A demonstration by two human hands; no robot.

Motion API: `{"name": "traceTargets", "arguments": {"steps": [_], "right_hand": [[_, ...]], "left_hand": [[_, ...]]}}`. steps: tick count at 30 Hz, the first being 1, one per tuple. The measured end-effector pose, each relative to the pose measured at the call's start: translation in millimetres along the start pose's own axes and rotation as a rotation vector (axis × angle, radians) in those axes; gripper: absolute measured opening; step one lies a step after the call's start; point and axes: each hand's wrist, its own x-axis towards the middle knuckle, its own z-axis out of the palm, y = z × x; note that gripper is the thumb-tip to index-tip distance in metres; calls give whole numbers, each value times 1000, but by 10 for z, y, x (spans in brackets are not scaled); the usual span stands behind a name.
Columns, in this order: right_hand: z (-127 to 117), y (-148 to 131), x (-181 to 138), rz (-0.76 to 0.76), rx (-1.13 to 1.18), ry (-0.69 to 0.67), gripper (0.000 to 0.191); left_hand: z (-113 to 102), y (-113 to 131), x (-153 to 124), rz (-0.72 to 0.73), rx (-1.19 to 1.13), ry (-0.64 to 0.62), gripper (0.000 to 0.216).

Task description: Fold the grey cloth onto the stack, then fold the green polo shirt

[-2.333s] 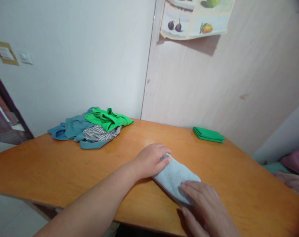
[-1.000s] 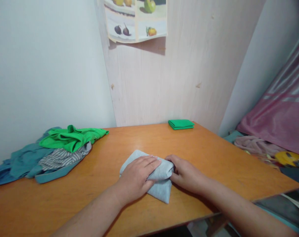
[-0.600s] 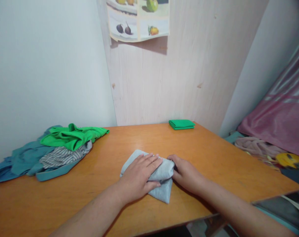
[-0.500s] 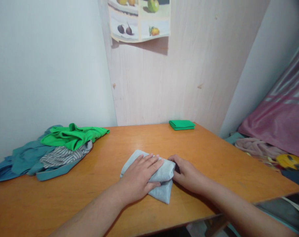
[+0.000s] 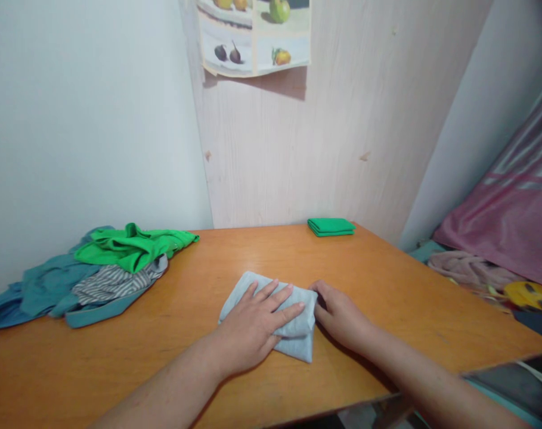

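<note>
Spreading its fingers apart, your left hand [image 5: 253,330] lies flat on top of the folded pale blue cloth [image 5: 300,323], which rests on the wooden table [image 5: 253,399] near the front edge. Your right hand [image 5: 340,313] curls at the cloth's right edge, its fingertips partly hidden, so I cannot tell whether they pinch it. A folded green cloth [image 5: 331,227] lies at the back right, and a rumpled clothes heap [image 5: 114,285] sits on your left

On the desk [image 5: 387,286], a cloth [image 5: 300,326] lies in front, a clothes heap [image 5: 89,277] to its left, another cloth [image 5: 331,227] behind and right; a poster [image 5: 255,39] hangs on the wall [image 5: 288,149] beyond.
</note>
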Motion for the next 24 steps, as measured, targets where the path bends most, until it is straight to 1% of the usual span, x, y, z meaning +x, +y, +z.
{"name": "traceTargets", "arguments": {"steps": [3, 5, 7, 10, 12, 14, 17, 20, 22, 24], "right_hand": [[-82, 49, 3, -23, 51, -69, 16], [-139, 58, -1, -8, 69, -58, 17], [-175, 46, -20, 33, 77, 39, 15], [-184, -11, -83, 54, 89, 200, 22], [-177, -73, -135, 9, 83, 262, 25], [-175, -148, -185, -60, 78, 295, 24], [-187, -275, -247, -170, 105, 292, 18], [-189, -392, -318, -242, 134, 237, 13], [-170, -446, -381, -235, 135, 213, 13], [-133, -475, -454, -162, 142, 214, 17]], "left_hand": [[-23, -12, -20, 27, -9, -14, 75], [-40, -24, -27, 40, -16, -5, 73], [-56, -30, -30, 45, -23, 13, 70], [-81, -25, -29, 60, -48, 45, 64], [-98, -17, -27, 67, -76, 64, 57], [-113, -13, -27, 63, -114, 70, 51], [-130, -21, -28, 64, -180, 53, 51], [-139, -34, -32, 71, -232, 32, 57], [-140, -42, -30, 66, -260, 49, 53], [-138, -54, -20, 65, -296, 107, 38]]}}
